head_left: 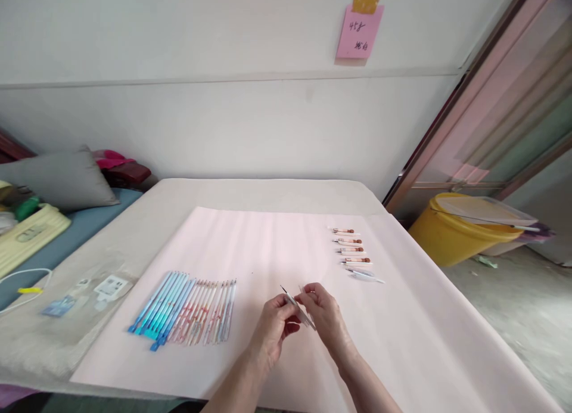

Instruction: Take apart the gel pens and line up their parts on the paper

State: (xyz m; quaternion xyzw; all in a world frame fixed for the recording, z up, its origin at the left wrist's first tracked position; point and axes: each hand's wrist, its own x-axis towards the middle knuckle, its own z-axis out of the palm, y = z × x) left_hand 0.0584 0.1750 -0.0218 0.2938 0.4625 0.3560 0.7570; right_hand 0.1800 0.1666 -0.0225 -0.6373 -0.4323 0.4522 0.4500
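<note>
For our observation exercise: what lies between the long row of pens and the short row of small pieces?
Only bare pink sheet, in the head view. The left hand and right hand, holding a thin pen part, sit just nearer.

Blue pens (158, 309), pink paper sheet (250, 246)

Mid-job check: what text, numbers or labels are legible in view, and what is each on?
"45g" (last character uncertain): handwritten on the pink sticky note on the wall.
Second line of that note: too blurred to read.
Labels on the packets at far left: too small to read.
Prints on the row of pens: too small to read.
No text visible on the thin pen part held by the left hand and right hand.
</note>
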